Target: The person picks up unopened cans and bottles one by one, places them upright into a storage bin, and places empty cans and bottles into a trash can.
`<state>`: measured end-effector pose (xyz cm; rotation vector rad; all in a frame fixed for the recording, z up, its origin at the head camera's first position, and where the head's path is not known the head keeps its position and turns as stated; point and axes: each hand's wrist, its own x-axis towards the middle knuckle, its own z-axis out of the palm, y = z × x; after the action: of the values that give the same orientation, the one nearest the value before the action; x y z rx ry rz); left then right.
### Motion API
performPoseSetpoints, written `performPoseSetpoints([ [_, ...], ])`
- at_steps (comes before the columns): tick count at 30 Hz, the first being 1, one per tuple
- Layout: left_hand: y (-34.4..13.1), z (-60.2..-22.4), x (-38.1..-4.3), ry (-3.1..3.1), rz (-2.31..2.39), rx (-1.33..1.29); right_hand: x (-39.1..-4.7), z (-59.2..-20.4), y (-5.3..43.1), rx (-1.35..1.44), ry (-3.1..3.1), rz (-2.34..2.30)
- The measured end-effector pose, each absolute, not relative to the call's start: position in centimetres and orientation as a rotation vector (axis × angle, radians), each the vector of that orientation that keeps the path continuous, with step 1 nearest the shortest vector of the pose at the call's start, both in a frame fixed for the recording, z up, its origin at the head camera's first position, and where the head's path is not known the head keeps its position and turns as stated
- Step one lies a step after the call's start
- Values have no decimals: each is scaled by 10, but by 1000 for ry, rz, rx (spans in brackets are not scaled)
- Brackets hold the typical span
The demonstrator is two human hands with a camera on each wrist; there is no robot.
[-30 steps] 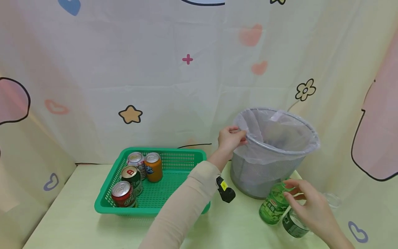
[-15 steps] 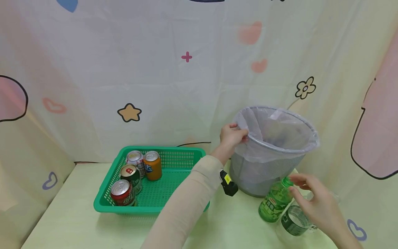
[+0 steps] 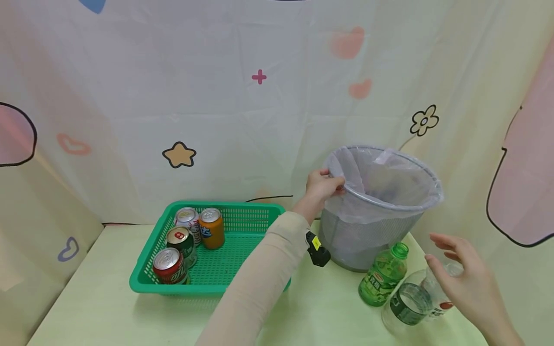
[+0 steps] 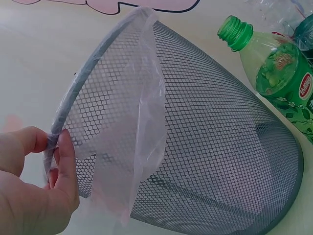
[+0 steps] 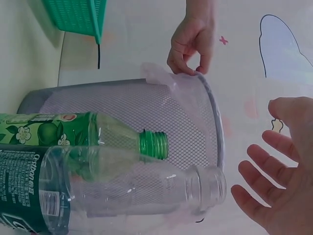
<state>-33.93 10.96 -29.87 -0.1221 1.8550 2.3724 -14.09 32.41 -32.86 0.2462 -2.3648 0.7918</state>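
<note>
My left hand (image 3: 321, 187) pinches the rim of a grey mesh wastebasket (image 3: 352, 240), thumb and fingertips closing over its plastic liner (image 4: 146, 117). The bin stands on the table, lined with a thin, whitish bag. In front of it stands an uncapped green plastic bottle (image 3: 381, 278) with a printed label. Just to the right is a clear plastic bottle (image 3: 407, 305) with a dark green label, and another clear bottle (image 3: 440, 307) is partly hidden behind it. Above and right of these bottles my right hand (image 3: 469, 278) hangs with fingers spread and nothing in them.
A green plastic basket (image 3: 246, 288) is on the table to the left. Standing along its left side are a red can (image 3: 169, 269), a dark green can (image 3: 183, 247), an orange can (image 3: 212, 230) and a whitish can (image 3: 188, 218). A printed curtain (image 3: 242, 120) hangs close behind.
My right hand has moved right, away from the green bottle's neck, which now shows fully. The green bottle stays standing. My left hand keeps its grip on the bin's rim.
</note>
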Motion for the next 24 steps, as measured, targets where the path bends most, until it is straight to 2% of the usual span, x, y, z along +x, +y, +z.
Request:
performPoseSetpoints([
  [24, 110, -300, -339, 1765, 2431, -88, -131, -357, 347, 36, -2320, 918],
])
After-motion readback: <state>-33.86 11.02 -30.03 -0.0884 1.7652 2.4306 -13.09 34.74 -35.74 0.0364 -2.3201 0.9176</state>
